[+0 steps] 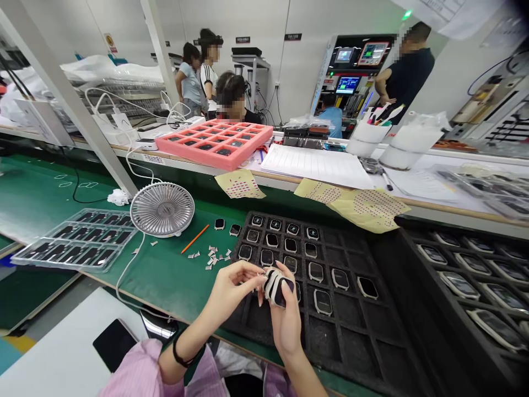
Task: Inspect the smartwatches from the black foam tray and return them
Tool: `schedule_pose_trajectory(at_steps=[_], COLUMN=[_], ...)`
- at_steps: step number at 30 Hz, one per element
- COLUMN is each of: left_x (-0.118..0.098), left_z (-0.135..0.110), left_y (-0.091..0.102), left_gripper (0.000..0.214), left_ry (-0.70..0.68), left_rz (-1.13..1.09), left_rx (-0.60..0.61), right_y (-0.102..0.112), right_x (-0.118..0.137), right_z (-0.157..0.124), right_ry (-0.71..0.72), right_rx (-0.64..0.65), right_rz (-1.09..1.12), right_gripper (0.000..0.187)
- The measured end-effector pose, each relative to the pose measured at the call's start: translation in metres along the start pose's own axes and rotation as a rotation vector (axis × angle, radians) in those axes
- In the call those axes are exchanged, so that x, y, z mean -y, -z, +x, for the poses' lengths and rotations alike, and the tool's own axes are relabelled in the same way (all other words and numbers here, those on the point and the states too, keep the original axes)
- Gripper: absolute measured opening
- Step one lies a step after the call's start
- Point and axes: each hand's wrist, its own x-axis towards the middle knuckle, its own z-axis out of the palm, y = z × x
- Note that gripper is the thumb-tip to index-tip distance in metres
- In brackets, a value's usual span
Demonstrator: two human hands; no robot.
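Where the 2 hands meet: a small black watch body banded with white strips, held in the air above a black tray.
Left hand: closed, its fingertips pinching the body's left end.
Right hand: closed, cupping the body from below, with fingers curled up its side.
Long axis: tilted, running from upper left to lower right; the right hand lies nearer, directly beneath it.
Tray: rows of pockets hold other watch bodies.
Left of the tray: loose white scraps, an orange pencil and a small fan sit on a green mat.
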Motion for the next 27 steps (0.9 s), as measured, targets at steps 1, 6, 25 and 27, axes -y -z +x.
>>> schedule_pose_trajectory(at_steps=[1, 6, 25, 27], left_x=[0.001, 0.004, 0.035, 0.035], left_z=[0.001, 0.003, -0.024, -0.026], left_y=[-0.004, -0.013, -0.038, -0.035], left_gripper=[0.017, 0.017, 0.038, 0.039], left_ry=[0.005, -0.048, -0.164, -0.145], left_rz=[-0.058, -0.096, 0.108, 0.106], left_rx=[0.004, -0.038, 0.089, 0.121], right_y=[0.001, 0.004, 0.016, 0.018], right_x=[0.0, -0.003, -0.01, -0.012], right_z=[0.0, -0.001, 0.003, 0.004], right_ry=[0.013, 0.071, 0.202, 0.21], right_rx=[-0.007, -0.03, -0.171, -0.151], right_rz=[-0.011, -0.092, -0.289, -0.305], right_gripper=[0.037, 0.036, 0.042, 0.041])
